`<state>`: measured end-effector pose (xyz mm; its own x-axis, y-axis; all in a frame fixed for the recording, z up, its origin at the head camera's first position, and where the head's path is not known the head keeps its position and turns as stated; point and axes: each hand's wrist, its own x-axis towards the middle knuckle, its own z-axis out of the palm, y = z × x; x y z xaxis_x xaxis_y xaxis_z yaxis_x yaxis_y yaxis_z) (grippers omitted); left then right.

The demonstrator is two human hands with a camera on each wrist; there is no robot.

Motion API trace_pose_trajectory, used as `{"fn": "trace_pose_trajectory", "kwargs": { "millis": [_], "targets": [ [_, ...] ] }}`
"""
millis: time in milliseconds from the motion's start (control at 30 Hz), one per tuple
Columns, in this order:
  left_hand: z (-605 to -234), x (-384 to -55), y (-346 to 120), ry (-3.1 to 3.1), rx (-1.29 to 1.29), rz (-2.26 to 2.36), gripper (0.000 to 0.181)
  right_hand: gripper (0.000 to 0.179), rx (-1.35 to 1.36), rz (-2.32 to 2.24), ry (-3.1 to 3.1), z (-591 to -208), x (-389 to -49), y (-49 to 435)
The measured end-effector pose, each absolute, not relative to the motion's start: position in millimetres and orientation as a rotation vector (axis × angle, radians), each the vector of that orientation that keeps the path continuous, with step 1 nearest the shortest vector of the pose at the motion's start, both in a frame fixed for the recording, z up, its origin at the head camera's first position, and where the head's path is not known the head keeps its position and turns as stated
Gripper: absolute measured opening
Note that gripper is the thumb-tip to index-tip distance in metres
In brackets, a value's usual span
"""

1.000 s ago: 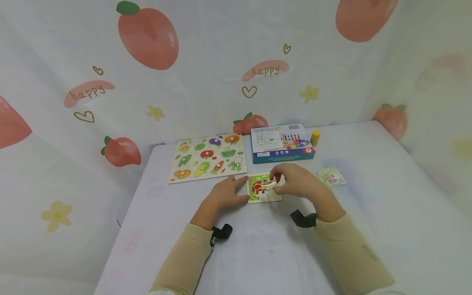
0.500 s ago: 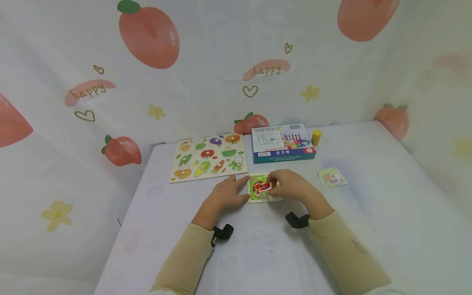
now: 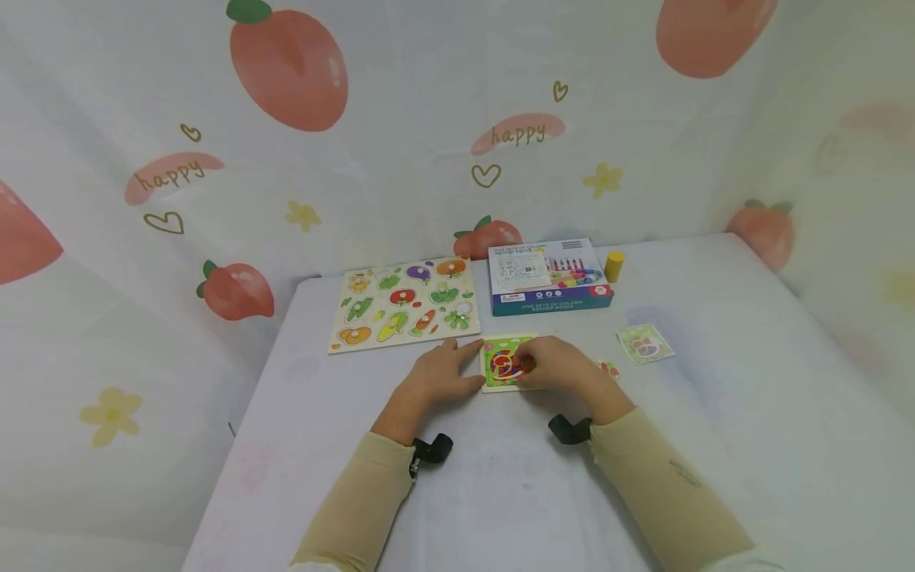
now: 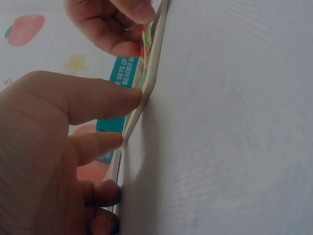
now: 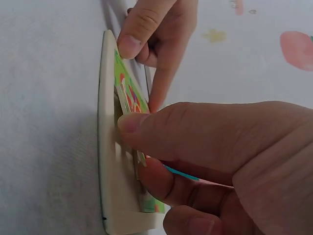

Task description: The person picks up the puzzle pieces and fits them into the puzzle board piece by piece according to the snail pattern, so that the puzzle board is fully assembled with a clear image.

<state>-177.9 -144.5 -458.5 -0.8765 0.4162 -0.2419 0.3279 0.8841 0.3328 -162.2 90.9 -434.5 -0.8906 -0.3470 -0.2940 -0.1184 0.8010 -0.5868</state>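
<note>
A small square wooden puzzle board [image 3: 489, 388] with a green, red and blue picture lies on the white-covered table. Between thumb and fingers, my right hand [image 3: 561, 367] pinches a thin, brightly coloured puzzle piece [image 5: 125, 104]. In the right wrist view this piece is tilted over the board's bare wooden recess. The thumb and index finger of my left hand [image 3: 442, 375] rest straight against the board's left edge, as the left wrist view also shows. The right hand hides the right part of the board. Another small red-and-green piece [image 3: 609, 369] lies beside the right hand.
Behind and to the left lies a larger vegetable puzzle board [image 3: 404, 300]. A bead-set box [image 3: 550, 278] stands at the back, with a yellow cylinder [image 3: 613, 266] beside it. Off to the right is a square picture card [image 3: 646, 343]. A fruit-print cloth hangs behind the table.
My right hand has moved left and down over the small board with its piece, now lower in the picture. The loose piece behind that hand has come into view. My left hand stays put.
</note>
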Motion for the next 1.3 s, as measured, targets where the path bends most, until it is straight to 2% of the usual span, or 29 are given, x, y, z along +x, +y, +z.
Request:
{"fn": "trace_pose_trajectory", "kwargs": {
  "millis": [267, 467, 567, 900, 1300],
  "targets": [
    [-456.9, -178.2, -143.3, 2.745, 0.552, 0.404, 0.072, 0.027, -0.323, -0.784, 2.622, -435.8, -162.7, 89.4],
    [-459.3, -179.5, -143.2, 2.744, 0.556, 0.410, 0.072, 0.010, -0.323, -0.698, 2.669, -435.7, -162.0, 88.3],
    [-461.0, -180.7, -142.7, 2.745, 0.558, 0.399, 0.073, 0.007, -0.355, -0.648, 2.674, -436.2, -162.4, 89.1],
    [-461.1, -181.3, -143.8, 2.743, 0.537, 0.399, 0.073, 0.017, -0.377, -0.637, 2.594, -429.2, -159.7, 92.3],
    [-461.1, -178.3, -144.2, 2.745, 0.546, 0.385, 0.073, 0.045, -0.481, -0.669, 2.613, -405.5, -149.3, 96.5]
  ]
}}
